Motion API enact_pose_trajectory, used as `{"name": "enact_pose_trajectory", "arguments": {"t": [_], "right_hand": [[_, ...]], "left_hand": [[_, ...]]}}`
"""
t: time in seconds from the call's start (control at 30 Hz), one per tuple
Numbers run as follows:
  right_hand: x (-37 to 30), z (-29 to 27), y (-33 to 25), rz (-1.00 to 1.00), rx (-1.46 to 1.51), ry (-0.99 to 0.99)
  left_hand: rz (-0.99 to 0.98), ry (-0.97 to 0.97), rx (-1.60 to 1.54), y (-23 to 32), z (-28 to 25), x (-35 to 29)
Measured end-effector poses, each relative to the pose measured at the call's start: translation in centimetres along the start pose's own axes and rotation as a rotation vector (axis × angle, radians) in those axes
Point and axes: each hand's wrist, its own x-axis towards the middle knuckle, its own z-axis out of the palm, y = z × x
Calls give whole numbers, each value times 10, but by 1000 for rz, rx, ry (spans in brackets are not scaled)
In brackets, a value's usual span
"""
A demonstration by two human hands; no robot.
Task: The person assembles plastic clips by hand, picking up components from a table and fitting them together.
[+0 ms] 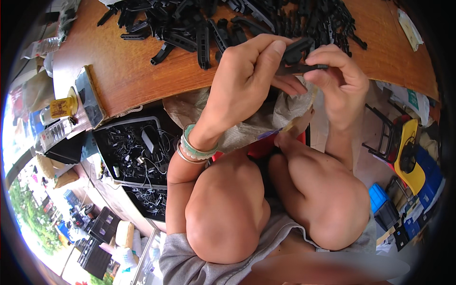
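Above the near edge of the wooden table, both hands hold black plastic parts. My left hand, with bangles at its wrist, is closed around a black plastic part, its thumb lying along it. My right hand pinches the ribbed end of a thin black piece between thumb and fingers. Whether the two pieces are joined, I cannot tell. Behind my hands lies a heap of similar black plastic parts. Below them a woven sack hangs open between the table and my knees.
At the left, black trays hold small dark parts and cables. A yellow tape roll stands beside a flat dark box. To the right are a yellow chair and blue bins. A white packet lies on the table's right.
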Motion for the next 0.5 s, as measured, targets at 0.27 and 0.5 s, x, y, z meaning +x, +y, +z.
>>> {"name": "enact_pose_trajectory", "arguments": {"t": [0.27,0.5], "right_hand": [[-15,12,3,8,18,191],[-17,2,16,-117,-84,107]], "left_hand": [[232,14,252,-12,2,-8],[463,-8,671,-10,4,-10]]}}
